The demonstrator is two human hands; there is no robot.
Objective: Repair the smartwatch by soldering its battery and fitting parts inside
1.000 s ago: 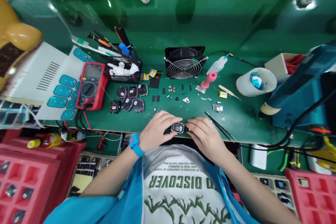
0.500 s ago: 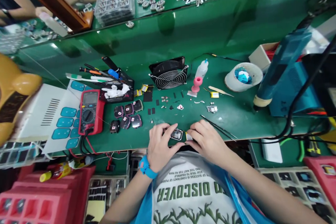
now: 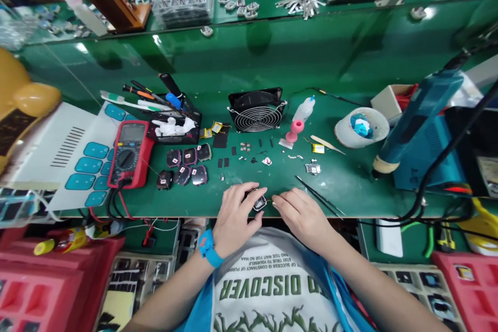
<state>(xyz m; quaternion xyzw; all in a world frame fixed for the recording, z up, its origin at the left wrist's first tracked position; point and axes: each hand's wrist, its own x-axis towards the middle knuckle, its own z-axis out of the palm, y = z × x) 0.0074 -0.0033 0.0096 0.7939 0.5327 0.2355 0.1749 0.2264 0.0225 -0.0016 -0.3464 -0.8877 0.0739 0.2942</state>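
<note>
The green surface (image 3: 361, 187) spans my work area; compared with half a second ago, my head view has shifted slightly, so the bench items sit a little differently in it. My left hand (image 3: 233, 220) bends round the small case, its fingers and thumb narrowly parted and gripping it by opposite edges. My right hand (image 3: 305, 218) now stands just apart from the case; half a second ago its fingers met a yellow-and-white piece at the case's right side. Those fingers are drawn close together, and I cannot tell whether they pinch anything. The black fan (image 3: 257, 119) stands beyond both hands, and the dark tweezers (image 3: 307, 187) lie beside my right one. The watch-like case (image 3: 259, 202), its inside partly exposed, sits between my hands near the surface's front edge. A fine yellowish wire (image 3: 268, 201) shows in the gap towards my right fingertips.
</note>
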